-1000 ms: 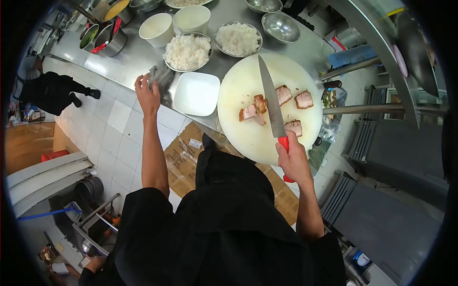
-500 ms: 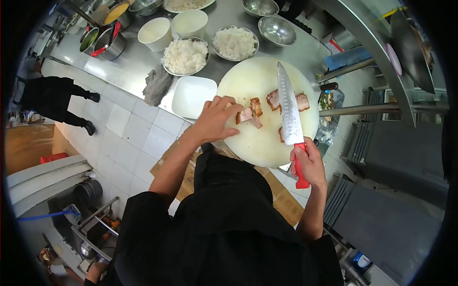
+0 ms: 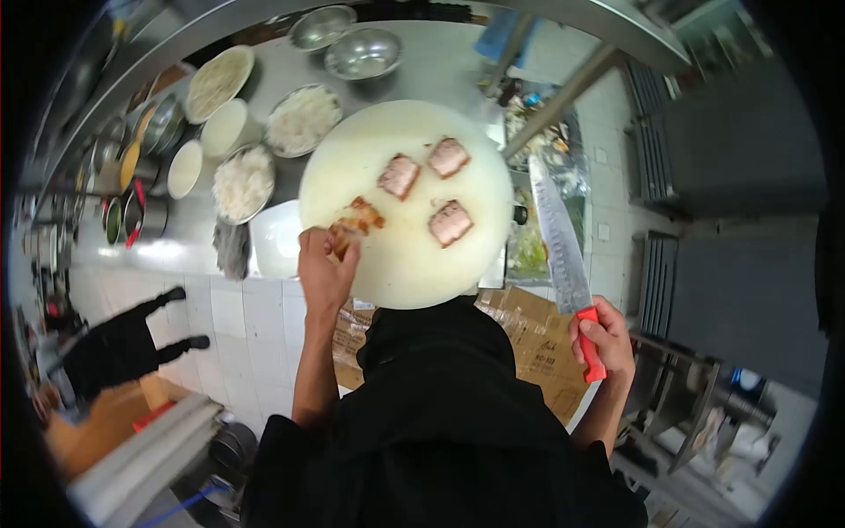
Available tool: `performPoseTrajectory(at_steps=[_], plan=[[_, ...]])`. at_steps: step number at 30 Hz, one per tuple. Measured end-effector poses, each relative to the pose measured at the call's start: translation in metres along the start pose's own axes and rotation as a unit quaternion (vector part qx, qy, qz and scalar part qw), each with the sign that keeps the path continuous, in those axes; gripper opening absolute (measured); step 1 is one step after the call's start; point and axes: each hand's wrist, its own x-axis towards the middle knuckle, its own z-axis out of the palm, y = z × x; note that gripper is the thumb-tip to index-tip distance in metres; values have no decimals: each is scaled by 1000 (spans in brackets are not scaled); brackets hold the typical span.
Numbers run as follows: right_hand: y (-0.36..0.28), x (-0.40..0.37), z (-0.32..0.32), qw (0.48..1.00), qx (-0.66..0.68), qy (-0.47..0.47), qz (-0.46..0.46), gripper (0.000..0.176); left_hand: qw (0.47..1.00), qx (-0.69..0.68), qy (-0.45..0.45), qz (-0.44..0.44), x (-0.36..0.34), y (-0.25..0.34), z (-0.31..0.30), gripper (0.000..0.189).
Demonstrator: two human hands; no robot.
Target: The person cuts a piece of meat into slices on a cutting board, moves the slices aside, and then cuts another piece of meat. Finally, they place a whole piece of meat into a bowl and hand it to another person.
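Observation:
My left hand (image 3: pixel 327 266) is at the left edge of the round white cutting board (image 3: pixel 396 273), its fingers closed on a browned piece of meat (image 3: pixel 345 238). Another browned piece (image 3: pixel 365 213) lies against it. Three thick meat pieces lie apart on the board: one at the centre (image 3: pixel 400 176), one at the upper right (image 3: pixel 449 157) and one at the right (image 3: pixel 451 223). Off the board's right side, my right hand (image 3: pixel 606 339) grips the red handle of a large knife (image 3: pixel 563 246), its blade pointing up and away.
A white square dish (image 3: pixel 276 239) and a grey cloth (image 3: pixel 232 248) sit left of the board. Bowls of rice (image 3: pixel 304 121), white tubs (image 3: pixel 227 129), metal bowls (image 3: pixel 363 55) and pots (image 3: pixel 145 214) stand beyond. A person (image 3: pixel 114 348) in black stands at the left.
The view has turned. My right hand has carried the knife off the board to the right, uncovering the meat pieces. My left hand has closed on a piece of meat.

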Motion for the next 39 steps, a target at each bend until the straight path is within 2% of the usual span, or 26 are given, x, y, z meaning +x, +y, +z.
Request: performPoseTrajectory(at_steps=[1,3,5,7,9,10,15,17,21,23,25,27,29,31,37,39], plan=[[7,-4,-6,999,40,29,-12,27,1000,-4,-13,14,-2,5,-1,32],[21,3,-12,995,62,71,-17,32,983,-142,-34,-107,-6,14,-6,22],[49,17,-22,992,100,82,9,29,980,-162,-35,-111,-8,5,-4,21],[76,17,-32,990,120,69,22,26,976,-182,-27,-119,-9,6,-7,20],[88,4,-34,990,82,47,107,24,971,-187,-24,-149,-6,13,-12,24],[88,-5,-34,987,86,38,132,18,971,-188,-39,-145,-7,9,-14,33],[81,-19,-28,981,57,-15,182,13,958,-220,-54,-176,-5,8,-18,41],[81,-18,-25,980,-2,-13,198,12,955,-225,-66,-184,-2,6,-20,43],[38,-26,-17,976,-78,33,201,14,956,-225,-75,-172,0,3,-27,46],[19,-12,-19,975,-155,96,128,17,961,-220,-71,-154,2,2,-27,48],[3,30,-23,972,-205,101,53,19,959,-239,-47,-143,3,0,-24,47],[-18,80,-18,980,-176,74,53,18,961,-234,-54,-139,4,-2,-25,48],[-8,133,-41,983,-176,5,41,16,962,-233,-53,-133,8,-3,-27,48],[-12,154,-41,981,-185,0,54,14,971,-210,-36,-113,6,-4,-33,48],[-39,160,-29,968,-237,-10,77,12,966,-197,38,-162,-11,-24,-51,46],[-55,159,-9,935,-340,20,98,18,971,-185,62,-138,-17,-35,-47,44]])
